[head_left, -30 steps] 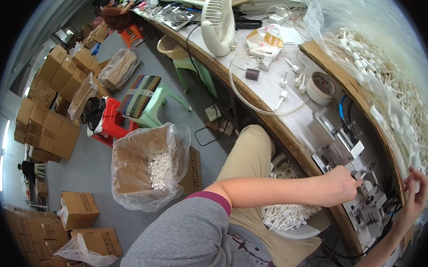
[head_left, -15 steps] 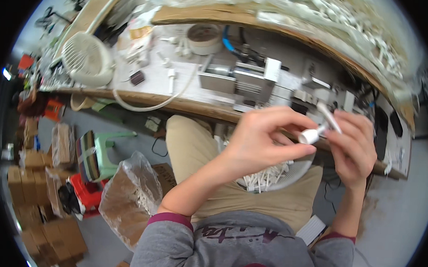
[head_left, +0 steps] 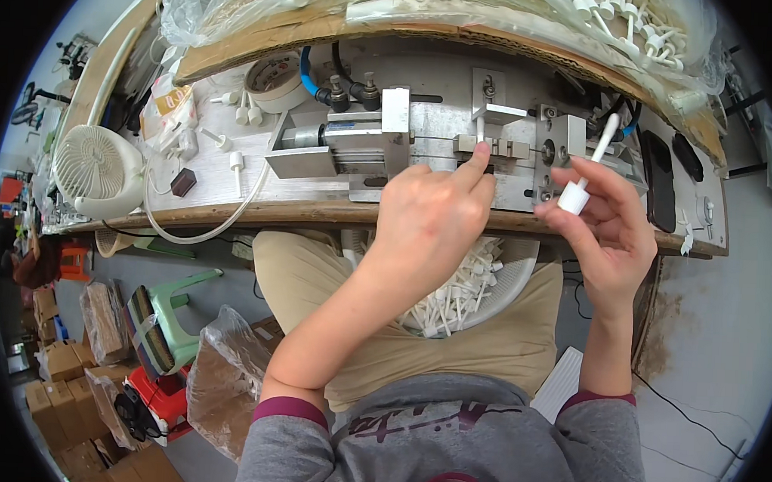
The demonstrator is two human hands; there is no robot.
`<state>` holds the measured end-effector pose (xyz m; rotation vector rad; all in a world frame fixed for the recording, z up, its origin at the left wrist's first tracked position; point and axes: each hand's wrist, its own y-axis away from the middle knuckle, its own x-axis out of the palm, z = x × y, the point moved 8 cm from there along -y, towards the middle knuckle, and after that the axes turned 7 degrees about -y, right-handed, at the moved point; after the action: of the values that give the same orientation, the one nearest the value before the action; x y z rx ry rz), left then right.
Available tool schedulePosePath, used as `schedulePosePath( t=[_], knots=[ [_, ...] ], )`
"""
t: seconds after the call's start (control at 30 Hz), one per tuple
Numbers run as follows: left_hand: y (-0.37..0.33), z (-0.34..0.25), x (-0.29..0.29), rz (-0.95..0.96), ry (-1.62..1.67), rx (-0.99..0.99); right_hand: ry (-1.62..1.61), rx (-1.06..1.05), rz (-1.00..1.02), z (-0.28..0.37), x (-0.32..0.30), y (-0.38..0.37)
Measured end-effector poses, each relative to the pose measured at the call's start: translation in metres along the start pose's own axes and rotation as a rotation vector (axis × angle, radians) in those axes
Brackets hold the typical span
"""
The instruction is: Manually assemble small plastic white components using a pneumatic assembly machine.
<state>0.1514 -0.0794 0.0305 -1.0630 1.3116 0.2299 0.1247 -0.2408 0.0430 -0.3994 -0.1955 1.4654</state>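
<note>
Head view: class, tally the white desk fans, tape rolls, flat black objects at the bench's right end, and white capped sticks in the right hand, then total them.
White desk fan: 1
Tape roll: 1
Flat black objects: 2
White capped stick in the right hand: 1
Total: 5

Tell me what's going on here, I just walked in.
A person sits at a workbench, handling small white parts. Their right hand holds a capped white stick between the fingers, tilted, above the bench's front edge. The left hand reaches to a metal fixture, its index finger at a white piece there. A basket of similar parts sits at their lap, and more lie in plastic sheeting behind.
</note>
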Motion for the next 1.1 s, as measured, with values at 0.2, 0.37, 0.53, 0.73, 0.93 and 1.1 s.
schedulePosePath(
  t=[0.2, 0.37, 0.53, 0.73, 0.93, 1.1],
  knots=[
    [-0.003, 0.002, 0.003, 0.038, -0.016, 0.008, -0.088, -0.064, 0.017, 0.006, -0.003, 0.000],
    [-0.013, 0.009, -0.016, 0.050, 0.157, 0.008, -0.117, -0.025, -0.052, 0.004, 0.002, 0.002],
    [-0.071, 0.047, -0.072, -0.306, 0.202, 0.035, 0.494, -0.357, 0.100, 0.016, 0.024, 0.012],
    [-0.148, 0.095, -0.059, -0.118, 0.154, -0.100, 0.747, -0.462, 0.262, 0.004, 0.061, 0.009],
    [-0.146, 0.104, -0.030, 0.063, 0.143, -0.135, 0.877, -0.425, 0.341, 0.001, 0.075, -0.003],
    [-0.134, 0.097, -0.052, -0.122, 0.234, -0.120, 0.896, -0.380, 0.350, -0.007, 0.075, -0.003]
  ],
)
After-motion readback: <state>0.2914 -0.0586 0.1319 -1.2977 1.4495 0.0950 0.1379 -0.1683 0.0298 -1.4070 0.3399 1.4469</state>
